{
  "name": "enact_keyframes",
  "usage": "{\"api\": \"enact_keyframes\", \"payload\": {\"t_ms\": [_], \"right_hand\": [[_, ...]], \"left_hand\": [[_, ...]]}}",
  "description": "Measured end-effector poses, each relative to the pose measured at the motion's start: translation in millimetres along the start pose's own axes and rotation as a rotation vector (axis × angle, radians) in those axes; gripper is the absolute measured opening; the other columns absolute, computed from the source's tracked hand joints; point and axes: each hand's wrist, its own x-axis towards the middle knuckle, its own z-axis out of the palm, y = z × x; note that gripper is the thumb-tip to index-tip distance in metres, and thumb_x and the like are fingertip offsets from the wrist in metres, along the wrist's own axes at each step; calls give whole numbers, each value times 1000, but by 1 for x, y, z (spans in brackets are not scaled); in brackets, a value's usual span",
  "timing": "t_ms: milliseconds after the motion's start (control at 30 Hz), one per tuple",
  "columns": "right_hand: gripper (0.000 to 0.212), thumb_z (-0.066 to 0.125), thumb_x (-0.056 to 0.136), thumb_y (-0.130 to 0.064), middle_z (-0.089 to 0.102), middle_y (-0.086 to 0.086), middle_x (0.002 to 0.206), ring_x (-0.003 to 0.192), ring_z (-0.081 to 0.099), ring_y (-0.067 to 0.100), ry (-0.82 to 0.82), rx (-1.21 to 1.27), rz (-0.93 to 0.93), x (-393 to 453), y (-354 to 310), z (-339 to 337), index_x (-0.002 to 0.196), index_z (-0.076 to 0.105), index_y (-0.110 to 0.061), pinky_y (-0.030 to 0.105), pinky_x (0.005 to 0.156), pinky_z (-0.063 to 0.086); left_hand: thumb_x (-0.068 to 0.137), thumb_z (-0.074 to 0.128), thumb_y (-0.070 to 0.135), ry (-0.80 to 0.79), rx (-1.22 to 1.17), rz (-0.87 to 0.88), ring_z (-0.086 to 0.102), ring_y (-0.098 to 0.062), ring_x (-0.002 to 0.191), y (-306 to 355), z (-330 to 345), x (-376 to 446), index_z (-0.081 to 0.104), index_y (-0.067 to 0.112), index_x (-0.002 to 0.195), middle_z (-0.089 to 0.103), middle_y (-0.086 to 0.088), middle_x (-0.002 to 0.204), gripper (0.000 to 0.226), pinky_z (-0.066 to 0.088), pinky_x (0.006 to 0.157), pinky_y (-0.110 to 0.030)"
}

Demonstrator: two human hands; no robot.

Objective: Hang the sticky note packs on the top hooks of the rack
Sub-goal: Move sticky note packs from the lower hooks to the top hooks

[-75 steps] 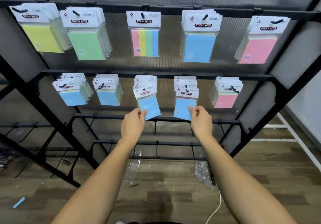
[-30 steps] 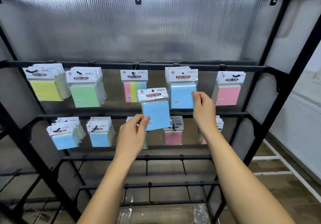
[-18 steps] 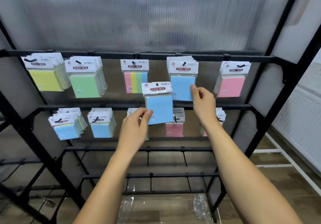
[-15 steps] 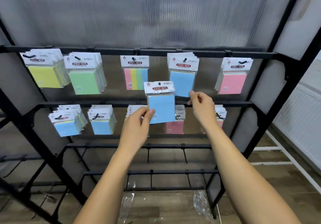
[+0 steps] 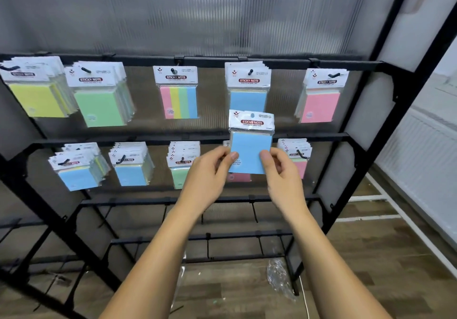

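Blue sticky note pack (image 5: 250,145) held upright in front of the rack (image 5: 346,66), white header card with red "STICKY NOTE" label on top, clear wrap, hang hole free of any hook. Left hand (image 5: 210,172) pinches its lower left edge, right hand (image 5: 282,170) pinches its lower right edge. Pack sits just below the blue packs (image 5: 248,88) hanging on a top hook (image 5: 250,72), overlapping the middle bar. Top row hooks also carry yellow packs (image 5: 34,91), green packs (image 5: 99,96), a striped multicolour pack (image 5: 178,93) and pink packs (image 5: 320,98), all hanging flat, facing front.
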Motion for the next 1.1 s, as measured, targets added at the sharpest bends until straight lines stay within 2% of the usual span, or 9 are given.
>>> {"api": "enact_keyframes", "payload": {"t_ms": [67, 167, 267, 400, 600, 733, 1100], "right_hand": [[18, 54, 102, -32, 57, -17, 71, 67, 48, 5, 27, 10, -49, 5, -8, -1, 86, 60, -25, 20, 62, 39], [22, 54, 102, -28, 50, -18, 63, 62, 41, 3, 61, 3, -95, 16, -18, 0, 81, 57, -25, 21, 58, 34], [22, 53, 103, -27, 50, -16, 63, 60, 41, 1, 106, 19, -119, 28, -30, 3, 84, 59, -18, 18, 57, 33], [29, 51, 104, -25, 49, -2, 71, 61, 37, 2, 153, 33, -172, 47, -43, 4, 89, 59, -2, 18, 57, 32], [33, 49, 104, -30, 48, 2, 74, 64, 36, 5, 163, 4, -178, 71, -46, 9, 91, 59, -2, 22, 58, 30], [36, 49, 104, -32, 49, 5, 75, 65, 37, 7, 157, -14, -170, 78, -41, 10, 92, 59, 1, 26, 59, 31], [38, 49, 104, -33, 44, 1, 72, 61, 34, 4, 171, -33, -147, 90, -36, 13, 93, 59, 1, 26, 58, 30]], "left_hand": [[101, 51, 38, 0, 49, 17, 48, -2, 62, 3, 1, 4, 57, 27, 82, 52, 19, 60, 23, 33, 55, -23], [100, 50, 42, 19, 154, 24, 48, -3, 63, 5, -3, 13, 55, 29, 82, 50, 19, 59, 22, 33, 55, -28], [99, 47, 44, 18, 199, 2, 52, -3, 68, 0, -9, 19, 58, 29, 96, 57, 18, 76, 18, 39, 59, -28], [99, 48, 41, 31, 249, -61, 48, -1, 60, -13, -13, 17, 55, 33, 98, 58, 16, 83, 10, 35, 56, -26], [99, 49, 40, 27, 294, -90, 48, 2, 61, -18, -13, 11, 55, 34, 94, 59, 18, 86, 10, 31, 55, -18], [99, 49, 39, 32, 296, -101, 48, 2, 60, -22, -13, 11, 56, 34, 93, 59, 18, 85, 10, 32, 55, -20], [99, 49, 39, 36, 301, -108, 48, 2, 61, -25, -14, 14, 59, 30, 97, 59, 17, 86, 13, 31, 55, -18]]}}
